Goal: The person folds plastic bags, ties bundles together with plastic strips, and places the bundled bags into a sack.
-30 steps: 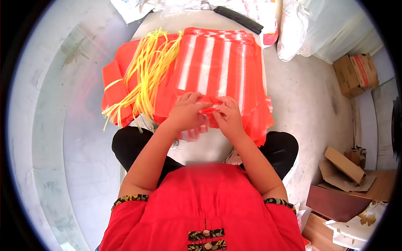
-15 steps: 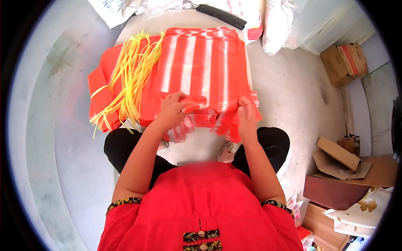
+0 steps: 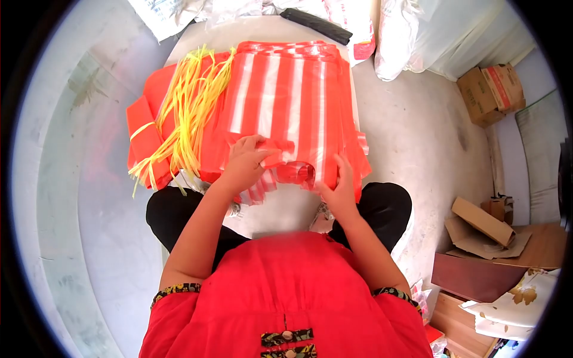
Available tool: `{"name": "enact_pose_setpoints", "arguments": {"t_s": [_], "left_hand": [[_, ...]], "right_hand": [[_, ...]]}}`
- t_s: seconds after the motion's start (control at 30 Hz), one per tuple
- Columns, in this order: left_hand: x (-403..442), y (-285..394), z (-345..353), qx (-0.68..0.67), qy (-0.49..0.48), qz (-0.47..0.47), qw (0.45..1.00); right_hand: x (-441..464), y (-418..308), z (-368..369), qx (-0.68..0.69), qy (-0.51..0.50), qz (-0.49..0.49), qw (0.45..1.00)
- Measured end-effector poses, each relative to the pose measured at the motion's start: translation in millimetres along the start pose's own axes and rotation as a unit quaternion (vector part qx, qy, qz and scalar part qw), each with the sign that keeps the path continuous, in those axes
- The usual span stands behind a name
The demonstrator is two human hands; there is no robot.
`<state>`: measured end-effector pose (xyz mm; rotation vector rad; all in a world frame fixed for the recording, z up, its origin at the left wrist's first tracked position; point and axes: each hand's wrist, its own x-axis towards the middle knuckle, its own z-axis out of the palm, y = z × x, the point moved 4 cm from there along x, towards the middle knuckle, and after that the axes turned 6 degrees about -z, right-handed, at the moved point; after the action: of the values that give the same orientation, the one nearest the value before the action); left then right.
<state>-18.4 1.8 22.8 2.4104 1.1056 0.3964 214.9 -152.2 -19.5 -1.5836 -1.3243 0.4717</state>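
A stack of red-and-white striped plastic bags (image 3: 277, 101) lies on the table, its cut handle ends hanging over the near edge. At the lower left of the stack, my left hand (image 3: 245, 164) is closed on the top bag's edge. My right hand (image 3: 340, 190) grips the lower right handle part of the same bag between thumb and fingers. Beside the stack on the left, a bunch of yellow plastic strips (image 3: 194, 107) rests on folded red bags (image 3: 143, 119), one bundle of which is tied with a yellow strip.
A black rolled item (image 3: 316, 25) lies at the far end of the table (image 3: 256, 27). White sacks (image 3: 397, 36) stand behind it. Cardboard boxes (image 3: 480, 95) are on the floor at right, with an opened carton (image 3: 486, 230) nearer me. My knees are under the near edge.
My right hand has moved left and toward me, pulling in the bag's right lower part. The left hand stays nearly in place.
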Motion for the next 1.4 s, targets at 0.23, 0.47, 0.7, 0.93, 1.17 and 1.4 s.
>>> {"name": "enact_pose_setpoints", "arguments": {"t_s": [0.23, 0.47, 0.7, 0.93, 1.17, 1.4], "left_hand": [[-9, 12, -1, 0.052, 0.052, 0.032, 0.997], [-7, 14, 3, 0.040, 0.087, 0.150, 0.984], [-10, 19, -1, 0.001, 0.158, 0.173, 0.972], [-26, 16, -9, -0.005, 0.181, 0.152, 0.972], [-29, 26, -12, 0.054, 0.203, 0.183, 0.960], [-13, 10, -5, 0.042, 0.195, 0.176, 0.964]], "right_hand": [[-30, -36, -23, -0.039, -0.031, -0.019, 0.999], [48, -101, -10, 0.016, -0.122, -0.035, 0.992], [106, -70, 50, 0.101, -0.227, 0.070, 0.966], [109, -59, 63, 0.208, -0.223, 0.162, 0.939], [105, -60, 71, 0.153, -0.244, 0.075, 0.955], [103, -65, 55, -0.003, -0.193, -0.002, 0.981]]}}
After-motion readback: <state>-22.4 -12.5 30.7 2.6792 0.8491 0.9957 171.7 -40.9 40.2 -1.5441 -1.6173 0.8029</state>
